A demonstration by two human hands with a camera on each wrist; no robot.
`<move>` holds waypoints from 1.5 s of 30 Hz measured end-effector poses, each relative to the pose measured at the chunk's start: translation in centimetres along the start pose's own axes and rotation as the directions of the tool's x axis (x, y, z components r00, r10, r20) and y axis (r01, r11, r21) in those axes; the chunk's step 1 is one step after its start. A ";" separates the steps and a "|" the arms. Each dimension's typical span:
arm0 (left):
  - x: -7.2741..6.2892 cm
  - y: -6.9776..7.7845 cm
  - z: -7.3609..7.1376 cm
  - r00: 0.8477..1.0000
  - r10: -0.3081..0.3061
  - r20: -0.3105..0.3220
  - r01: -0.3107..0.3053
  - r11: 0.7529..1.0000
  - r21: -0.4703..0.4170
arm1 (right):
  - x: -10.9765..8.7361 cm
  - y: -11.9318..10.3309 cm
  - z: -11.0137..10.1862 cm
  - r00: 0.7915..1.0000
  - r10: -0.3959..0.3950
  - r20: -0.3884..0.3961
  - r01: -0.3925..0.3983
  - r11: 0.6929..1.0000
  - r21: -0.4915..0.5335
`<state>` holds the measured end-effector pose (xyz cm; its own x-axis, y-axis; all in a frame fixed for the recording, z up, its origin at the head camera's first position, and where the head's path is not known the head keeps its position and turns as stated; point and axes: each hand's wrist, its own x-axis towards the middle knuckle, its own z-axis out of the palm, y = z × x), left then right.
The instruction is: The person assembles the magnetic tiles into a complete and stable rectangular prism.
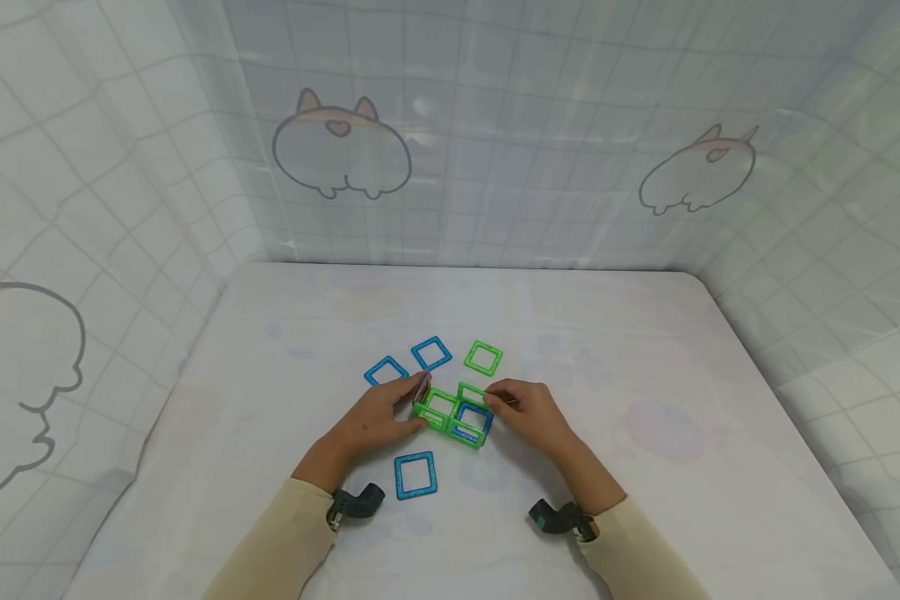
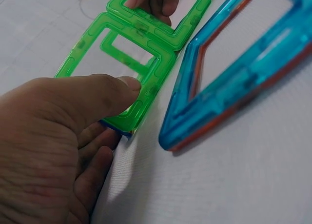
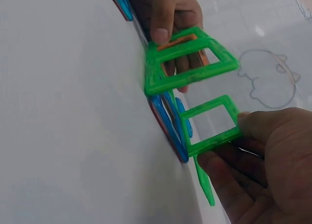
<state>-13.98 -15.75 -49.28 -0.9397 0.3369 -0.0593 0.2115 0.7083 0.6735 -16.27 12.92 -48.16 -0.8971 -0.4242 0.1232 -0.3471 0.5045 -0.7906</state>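
Observation:
A low build of green and blue square magnetic tiles stands on the table between the hands. My left hand (image 1: 378, 418) grips its left end, the thumb on a green tile (image 2: 146, 94) and the fingers behind. A blue tile (image 1: 489, 419) lies in its right half. On the right, my right hand (image 1: 531, 414) pinches the edge of an upright green tile (image 3: 212, 145) between thumb and fingers. This tile stands close by the blue tile; whether the two touch I cannot tell. Part of the build's left end is hidden by the left fingers.
Loose blue tiles lie around: one behind the left hand (image 1: 377, 364), another farther back (image 1: 441, 340) and one nearer me (image 1: 416, 456). A loose green tile (image 1: 471, 361) lies behind the build. The white-covered table (image 1: 607, 333) is bordered by curtains with a grid pattern (image 1: 495, 167).

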 end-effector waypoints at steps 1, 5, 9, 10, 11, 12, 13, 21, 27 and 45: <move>0.0 0.0 0.0 1.000 -0.004 0.000 0.004 1.000 0.000 | 0.1 -0.1 0.1 1.000 0.002 0.005 -0.003 1.000 0.006; 0.1 -0.1 0.1 1.000 -0.008 0.000 0.008 1.000 -0.006 | 0.5 -0.3 0.6 1.000 0.003 0.014 -0.003 1.000 0.019; 0.2 -0.2 0.1 1.000 -0.013 0.002 0.013 1.000 -0.005 | 0.7 -0.4 0.9 1.000 -0.007 0.007 0.007 1.000 0.002; 0.2 -0.2 0.1 1.000 -0.011 0.001 0.011 1.000 -0.007 | 0.8 -0.4 1.0 1.000 -0.011 0.005 0.011 1.000 -0.005; 0.2 -0.2 0.1 1.000 -0.011 0.001 0.011 1.000 -0.007 | 0.9 -0.4 1.0 1.000 -0.016 0.003 0.016 1.000 -0.012; 0.2 -0.3 0.1 1.000 -0.012 0.000 0.012 1.000 -0.006 | 0.9 -0.4 1.1 1.000 -0.021 0.002 0.021 1.000 -0.018; 0.2 -0.2 0.1 1.000 -0.012 -0.001 0.012 1.000 -0.007 | 1.0 -0.4 1.2 1.000 -0.025 0.000 0.025 0.999 -0.024; 0.0 -0.1 0.2 1.000 -0.010 -0.003 0.010 1.000 -0.002 | 1.2 -0.3 1.8 0.998 -0.063 -0.015 0.062 0.997 -0.037; -0.1 -0.3 0.3 1.000 0.016 -0.016 -0.016 1.000 0.012 | 1.5 -0.4 2.2 0.999 -0.032 0.004 0.032 0.998 -0.052; -0.5 -0.5 0.2 0.999 0.039 -0.014 -0.038 0.999 0.003 | 2.1 -1.3 3.5 0.998 -0.066 0.002 0.066 0.994 -0.092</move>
<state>-13.59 -16.18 -49.74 -0.9345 0.3552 -0.0230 0.2484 0.6969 0.6728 -16.75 8.73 -48.98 -0.8718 -0.4578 0.1743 -0.4293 0.5425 -0.7221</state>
